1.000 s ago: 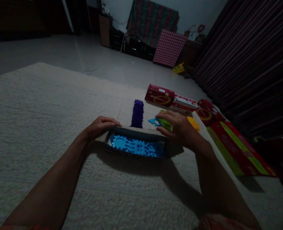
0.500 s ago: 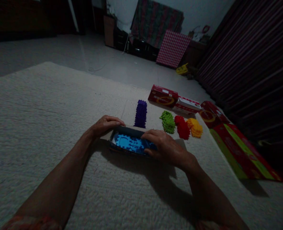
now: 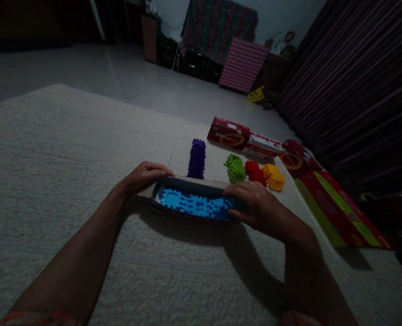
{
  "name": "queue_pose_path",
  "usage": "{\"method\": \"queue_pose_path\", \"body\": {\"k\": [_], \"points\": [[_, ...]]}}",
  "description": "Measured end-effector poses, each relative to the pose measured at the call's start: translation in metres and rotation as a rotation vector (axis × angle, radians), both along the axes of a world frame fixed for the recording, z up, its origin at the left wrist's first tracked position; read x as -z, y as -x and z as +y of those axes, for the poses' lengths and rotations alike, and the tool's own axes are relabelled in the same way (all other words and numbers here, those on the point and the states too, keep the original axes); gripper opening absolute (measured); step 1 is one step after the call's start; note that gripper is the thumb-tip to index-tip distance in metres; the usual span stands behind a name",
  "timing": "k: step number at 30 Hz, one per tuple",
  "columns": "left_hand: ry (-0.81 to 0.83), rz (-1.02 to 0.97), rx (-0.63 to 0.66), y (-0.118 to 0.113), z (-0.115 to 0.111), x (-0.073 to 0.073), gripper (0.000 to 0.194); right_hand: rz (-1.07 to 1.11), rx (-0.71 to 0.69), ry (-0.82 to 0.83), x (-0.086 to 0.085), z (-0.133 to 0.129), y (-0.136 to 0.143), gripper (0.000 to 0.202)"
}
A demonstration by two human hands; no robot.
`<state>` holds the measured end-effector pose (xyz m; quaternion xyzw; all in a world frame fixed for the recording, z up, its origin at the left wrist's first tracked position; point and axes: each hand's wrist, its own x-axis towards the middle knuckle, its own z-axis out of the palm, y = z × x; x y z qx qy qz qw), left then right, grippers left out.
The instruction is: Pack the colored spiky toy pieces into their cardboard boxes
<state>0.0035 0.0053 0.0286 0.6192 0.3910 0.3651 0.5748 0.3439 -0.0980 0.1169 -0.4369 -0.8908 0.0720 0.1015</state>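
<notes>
Left hand (image 3: 142, 176): touching the open box (image 3: 202, 182) at its far left corner, grip unclear.
Right hand (image 3: 255, 203): over its right end; we cannot tell whether it holds anything.
Blue pieces (image 3: 189, 204): inside, before us.

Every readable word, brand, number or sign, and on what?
None legible.
Dark red carton at back: print too blurred.
White-and-red carton: print too small, blurred.
Dark red carton at right: ring mark; any lettering too blurred.
Red-and-green carton: markings too blurred.
Yellow item on floor: dark marks too small.
Open cardboard box: none readable.
</notes>
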Motion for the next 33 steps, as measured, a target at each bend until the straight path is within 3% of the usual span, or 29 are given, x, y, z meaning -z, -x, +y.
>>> {"method": "queue_pose_path", "body": {"k": [6,11,17,23,29,33], "points": [[-0.012,-0.004,-0.039,-0.001,0.000,0.001,0.016,-0.034,0.001,0.012,0.007,-0.001,-0.003,0.036],[0.012,-0.020,-0.045,-0.002,-0.002,0.001,0.015,0.039,0.030,-0.020,-0.001,-0.005,-0.005,0.033],[-0.006,-0.039,-0.074,-0.002,-0.003,0.000,0.013,0.269,0.183,-0.229,-0.008,-0.005,-0.009,0.023],[0.003,-0.077,-0.128,-0.001,-0.006,-0.008,0.013,0.553,0.475,-0.418,0.028,-0.005,-0.024,0.024],[-0.008,-0.175,-0.210,-0.004,-0.017,-0.013,0.016,0.986,0.781,-0.317,0.064,-0.023,-0.023,0.043],[0.089,-0.246,-0.290,-0.006,-0.029,-0.020,0.035,1.147,0.809,-0.201,0.079,-0.030,-0.012,0.048]]}}
